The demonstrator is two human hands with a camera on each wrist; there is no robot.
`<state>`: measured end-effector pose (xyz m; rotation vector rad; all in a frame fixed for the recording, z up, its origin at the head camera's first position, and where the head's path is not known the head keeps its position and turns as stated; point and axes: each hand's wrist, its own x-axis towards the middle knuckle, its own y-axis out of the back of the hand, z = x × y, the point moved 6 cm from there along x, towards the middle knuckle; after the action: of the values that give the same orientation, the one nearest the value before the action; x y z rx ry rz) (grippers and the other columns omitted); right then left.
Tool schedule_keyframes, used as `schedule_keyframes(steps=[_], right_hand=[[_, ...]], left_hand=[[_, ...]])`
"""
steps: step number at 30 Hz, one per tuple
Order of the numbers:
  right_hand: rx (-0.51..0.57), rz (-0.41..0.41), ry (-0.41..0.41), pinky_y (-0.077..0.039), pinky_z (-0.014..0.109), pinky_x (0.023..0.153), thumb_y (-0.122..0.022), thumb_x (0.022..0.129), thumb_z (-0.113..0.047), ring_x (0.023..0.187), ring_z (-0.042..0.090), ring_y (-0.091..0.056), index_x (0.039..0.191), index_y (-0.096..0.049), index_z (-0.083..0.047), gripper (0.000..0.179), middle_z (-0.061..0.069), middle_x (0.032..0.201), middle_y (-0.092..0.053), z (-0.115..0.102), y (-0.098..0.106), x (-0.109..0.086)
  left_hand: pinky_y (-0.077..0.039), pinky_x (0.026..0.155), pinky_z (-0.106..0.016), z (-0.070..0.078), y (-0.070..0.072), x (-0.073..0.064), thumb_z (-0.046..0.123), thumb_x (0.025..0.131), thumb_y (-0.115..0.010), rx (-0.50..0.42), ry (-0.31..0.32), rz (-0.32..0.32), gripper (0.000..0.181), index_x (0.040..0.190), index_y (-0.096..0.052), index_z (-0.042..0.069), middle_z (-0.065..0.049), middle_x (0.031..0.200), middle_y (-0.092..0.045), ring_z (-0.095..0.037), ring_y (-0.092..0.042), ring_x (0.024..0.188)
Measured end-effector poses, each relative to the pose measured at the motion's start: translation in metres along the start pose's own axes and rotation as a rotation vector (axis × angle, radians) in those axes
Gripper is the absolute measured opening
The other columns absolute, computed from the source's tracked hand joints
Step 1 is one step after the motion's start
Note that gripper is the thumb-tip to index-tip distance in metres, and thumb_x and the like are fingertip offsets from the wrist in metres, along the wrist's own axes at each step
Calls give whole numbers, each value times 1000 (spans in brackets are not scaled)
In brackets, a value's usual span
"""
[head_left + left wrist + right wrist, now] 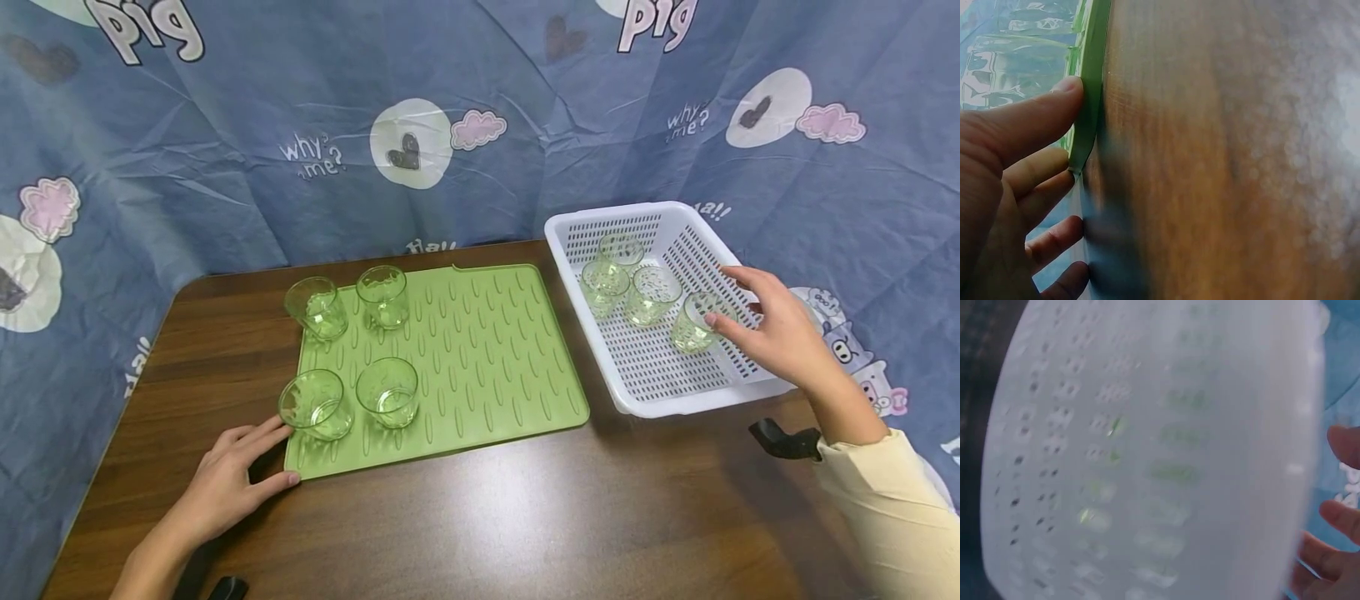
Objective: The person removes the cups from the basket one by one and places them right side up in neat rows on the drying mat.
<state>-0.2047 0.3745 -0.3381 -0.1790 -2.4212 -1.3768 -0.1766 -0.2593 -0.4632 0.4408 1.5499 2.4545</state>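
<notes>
At the near left corner of the green drying mat point(487, 375), my left hand point(232, 475) touches the edge with relaxed, spread fingers. Its thumb point(1060, 103) meets the mat's rim in the left wrist view. Just beside those fingers stands a clear drinking glass point(318, 408). My right hand point(783, 333) reaches over the white basket point(652, 404), thumb and fingers apart around the top of a tilted glass point(692, 329). The thumb tip overlaps that glass; whether it touches cannot be told. In the right wrist view the basket wall point(1241, 456) hides the glass.
Several other glasses sit on the mat's left part, among them a near one point(388, 396) and a far one point(384, 300). More glasses point(652, 296) stand inside the basket on its left side. A printed blue cloth point(525, 183) hangs behind the wooden table point(525, 517).
</notes>
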Motion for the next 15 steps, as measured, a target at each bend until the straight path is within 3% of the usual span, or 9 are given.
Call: schedule_keyframes(steps=[4,8,10,15], right_hand=[[-13,-73,-24,-46,29,89,-75,86,-12,123,47,-49,145,-44,4,68,33,140,-49,12,-6,5],[-9,-145,-45,-41,61,95,-75,84,-11,127,51,-44,145,-41,7,72,35,143,-44,23,-18,9],[-20,-168,-50,-36,67,99,-76,82,-11,129,54,-41,143,-42,8,73,37,143,-43,29,-23,11],[-66,-245,-72,-28,69,106,-78,79,-14,132,59,-35,142,-39,11,78,40,142,-40,41,-38,13]], left_hand=[[-36,84,-63,0,0,-1,28,73,-87,5,0,3,64,127,-65,3,-26,138,-57,-39,-47,117],[-37,84,-63,0,1,-1,28,72,-87,8,-5,7,64,127,-65,3,-26,138,-57,-38,-47,116],[-37,83,-63,0,1,-1,28,73,-87,9,-4,6,64,127,-65,4,-26,138,-57,-38,-47,116],[-36,83,-63,-1,1,-2,28,73,-87,2,-2,2,64,127,-65,4,-26,138,-57,-38,-47,116]])
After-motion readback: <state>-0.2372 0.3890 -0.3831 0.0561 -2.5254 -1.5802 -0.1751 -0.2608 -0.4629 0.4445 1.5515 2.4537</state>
